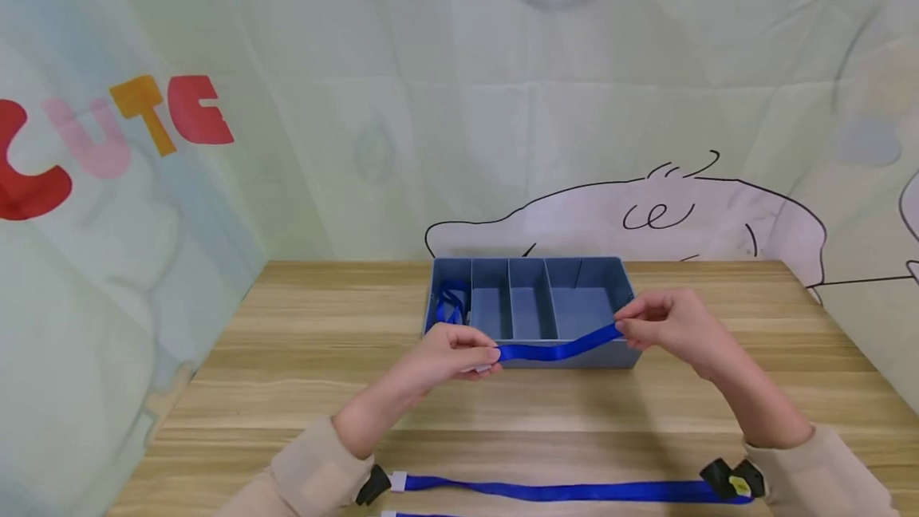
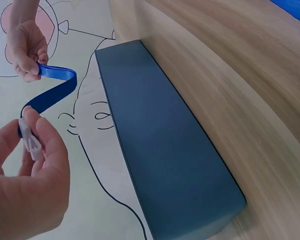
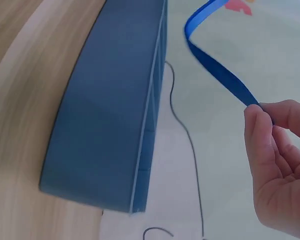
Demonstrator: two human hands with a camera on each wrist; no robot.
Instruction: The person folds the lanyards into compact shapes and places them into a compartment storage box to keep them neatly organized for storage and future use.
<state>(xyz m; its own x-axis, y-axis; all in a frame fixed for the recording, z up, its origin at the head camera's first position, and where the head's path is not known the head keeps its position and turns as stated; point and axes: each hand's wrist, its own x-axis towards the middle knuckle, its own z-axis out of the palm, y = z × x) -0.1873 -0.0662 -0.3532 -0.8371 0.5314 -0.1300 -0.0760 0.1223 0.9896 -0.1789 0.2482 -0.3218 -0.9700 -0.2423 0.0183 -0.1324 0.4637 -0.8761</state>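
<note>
A blue lanyard (image 1: 553, 352) stretches with a slight sag between both hands, in front of the box's near wall. The left hand (image 1: 459, 351) pinches one end, where a white plastic clip (image 2: 32, 142) pokes out between the fingers. At the other end, the right hand (image 1: 664, 327) pinches the strap between thumb and fingertips. Behind the strap stands a blue-grey divided box (image 1: 603, 355). Its leftmost compartment holds another blue lanyard (image 1: 450, 305), coiled up; the compartments to the right of it show bare floors.
Nearer the person, a blue lanyard (image 1: 574, 491) with a white end lies stretched across the wooden table (image 1: 301, 389). Part of a further one (image 1: 420, 515) shows at the bottom edge. A printed cloth backdrop (image 1: 402, 142) hangs behind the table.
</note>
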